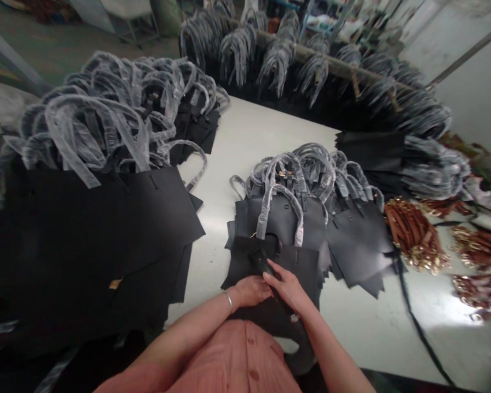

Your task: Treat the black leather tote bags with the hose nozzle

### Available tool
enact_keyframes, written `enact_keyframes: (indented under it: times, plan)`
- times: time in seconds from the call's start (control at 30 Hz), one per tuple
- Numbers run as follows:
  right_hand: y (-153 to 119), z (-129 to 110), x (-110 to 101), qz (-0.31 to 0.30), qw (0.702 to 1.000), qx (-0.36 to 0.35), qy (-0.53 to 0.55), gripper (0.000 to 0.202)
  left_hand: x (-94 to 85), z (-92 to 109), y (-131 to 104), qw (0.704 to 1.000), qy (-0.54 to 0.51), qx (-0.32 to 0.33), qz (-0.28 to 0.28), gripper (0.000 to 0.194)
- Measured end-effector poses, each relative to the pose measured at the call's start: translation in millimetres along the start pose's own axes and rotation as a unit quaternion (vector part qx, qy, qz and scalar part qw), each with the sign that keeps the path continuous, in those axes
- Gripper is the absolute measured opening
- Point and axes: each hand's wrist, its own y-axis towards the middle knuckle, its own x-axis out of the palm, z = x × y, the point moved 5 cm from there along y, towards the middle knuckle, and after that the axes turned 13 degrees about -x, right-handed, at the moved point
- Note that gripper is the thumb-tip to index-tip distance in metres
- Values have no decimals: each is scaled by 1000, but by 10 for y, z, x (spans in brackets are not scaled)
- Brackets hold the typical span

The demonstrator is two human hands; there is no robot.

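A black bag panel lies in front of me, with a plastic-wrapped handle standing up from its far edge. Across it slants a black strap with a small metal fitting near its lower end. My right hand is closed around the strap, thumb on top. Beside it, my left hand, with a bracelet at the wrist, is closed with its fingertips meeting the right hand at the strap. Its fingertips are partly hidden. Under and behind this panel are more black panels with wrapped handles.
A big stack of black bag panels with wrapped handles covers the left side of the white table. Brown straps with gold hardware lie in bundles at right, near a long black cord. Behind, wrapped handles hang over a rail.
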Motion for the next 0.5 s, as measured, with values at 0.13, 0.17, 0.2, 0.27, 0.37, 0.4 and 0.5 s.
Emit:
enact_keyframes:
  times: [0.13,0.17,0.2,0.27,0.37,0.4,0.5]
  plan:
    - [-145,40,56,-4,1000,25,17,57,1,13,17,1000,-1,-4,-19,17]
    - [-135,41,82,5,1000,22,21,57,-1,17,21,1000,-1,-2,-21,18]
    - [-104,33,110,18,999,15,25,56,-3,19,25,1000,-1,-1,-23,19]
    - [-16,-18,155,52,998,-10,34,53,-12,22,31,1000,0,2,-26,24]
    - [23,-164,114,111,991,-45,56,54,-57,22,29,1000,-5,5,-14,29]
    - [-21,-214,52,132,988,-51,66,56,-80,22,24,1000,-7,5,-5,29]
    - [-344,-265,-292,219,966,-40,130,64,-169,19,-4,1000,-17,0,27,30]
